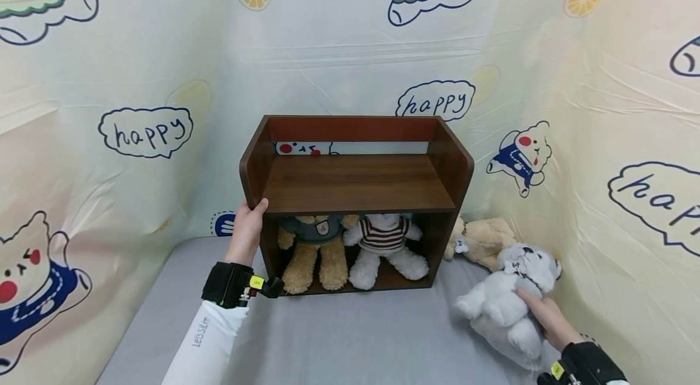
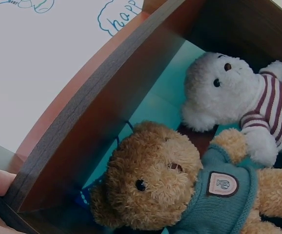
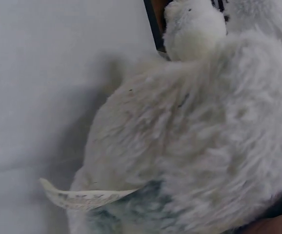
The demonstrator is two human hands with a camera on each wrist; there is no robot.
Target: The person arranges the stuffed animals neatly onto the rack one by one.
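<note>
A dark brown wooden shelf (image 1: 355, 181) stands on the grey surface, and my left hand (image 1: 248, 230) grips the edge of its left side panel. On the lower level sit a tan teddy bear (image 1: 316, 251) in a green sweater and a white teddy bear (image 1: 385, 245) in a striped shirt; the upper board cuts off their heads in the head view, but the left wrist view shows both faces. To the right, my right hand (image 1: 549, 315) holds a white plush bear (image 1: 508, 306) by its body, tilted over the surface. Its fur and a tag (image 3: 87, 199) fill much of the right wrist view.
A beige plush toy (image 1: 483, 241) with a small tag lies right of the shelf, behind the held bear. Pale cloth walls (image 1: 328, 39) printed with cartoon bears and "happy" bubbles surround the grey table (image 1: 350, 342).
</note>
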